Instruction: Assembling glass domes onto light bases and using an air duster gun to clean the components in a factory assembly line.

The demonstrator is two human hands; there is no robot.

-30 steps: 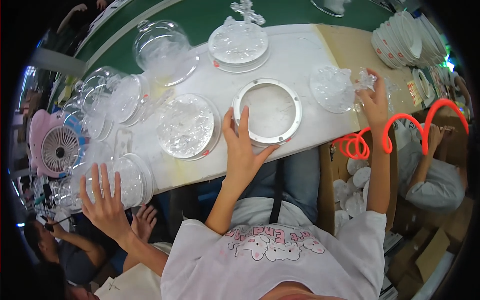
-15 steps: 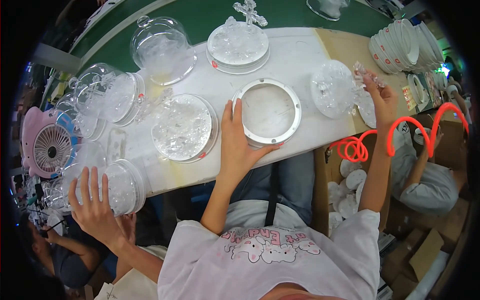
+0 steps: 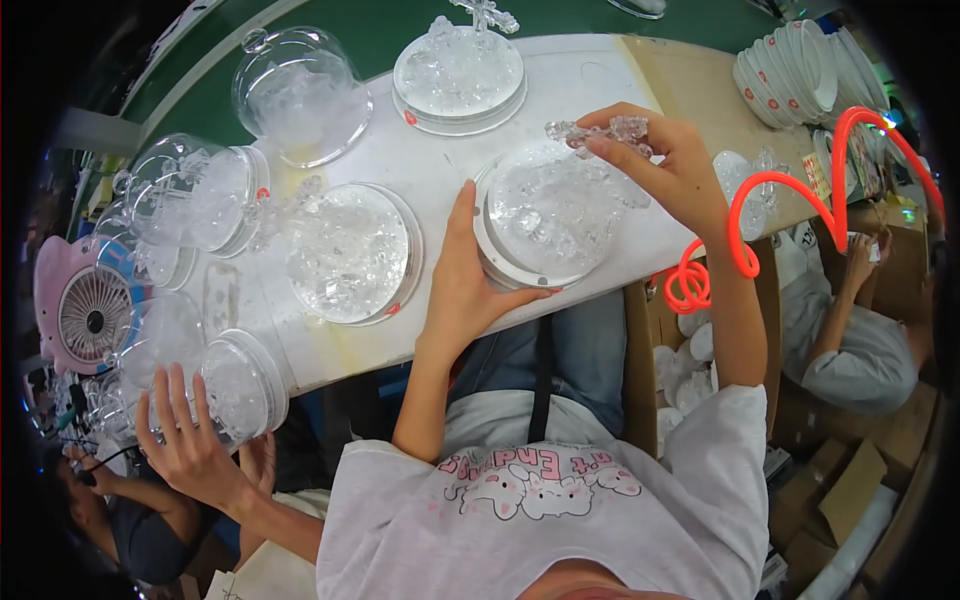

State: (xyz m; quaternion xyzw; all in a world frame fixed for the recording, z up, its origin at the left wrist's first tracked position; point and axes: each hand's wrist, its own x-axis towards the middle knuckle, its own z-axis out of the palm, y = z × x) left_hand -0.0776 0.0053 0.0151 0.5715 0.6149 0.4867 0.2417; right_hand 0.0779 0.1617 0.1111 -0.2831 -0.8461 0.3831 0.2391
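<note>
My left hand [image 3: 470, 270] lies flat against the left rim of a round white base [image 3: 500, 262] at the table's front edge. The base holds a clear, crystal-like insert [image 3: 550, 210]. Above its far right side, my right hand [image 3: 670, 165] pinches a small clear crystal ornament [image 3: 600, 130] between the fingertips. A second round base filled with clear crystal [image 3: 345, 255] sits just left of my left hand.
Clear domes [image 3: 295, 90] and more filled bases [image 3: 458, 68] stand across the white table [image 3: 420, 170]. Another person's hand [image 3: 190, 445] rests on a dome at the lower left. White bowls [image 3: 800, 75] are stacked at the far right, beside an orange coiled hose [image 3: 745, 215]. A pink fan [image 3: 85, 310] stands at the left.
My right hand has come in from the far right with the clear ornament and now holds it over the base. The base, empty before, now has a crystal insert in it.
</note>
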